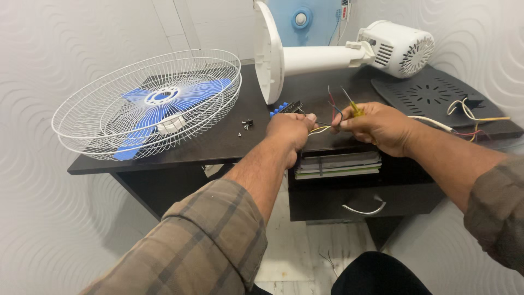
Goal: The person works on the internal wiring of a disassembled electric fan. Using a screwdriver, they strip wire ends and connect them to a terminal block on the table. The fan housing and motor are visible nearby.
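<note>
Between the fingers of both hands run thin wires (322, 129): the left hand (290, 130) pinches one end, and the right hand (376, 127) grips them with a small tool (352, 105), pulling them straight. Past the fingers lie the fan stand (305, 57) and the cage (150, 101).

No packages, labels, signs or screens show anywhere in this view.

We see white swirl-textured walls (54, 229), pale marble-like floor (305, 257) — a dark desk (218, 139) with a handled drawer (349, 203).
</note>
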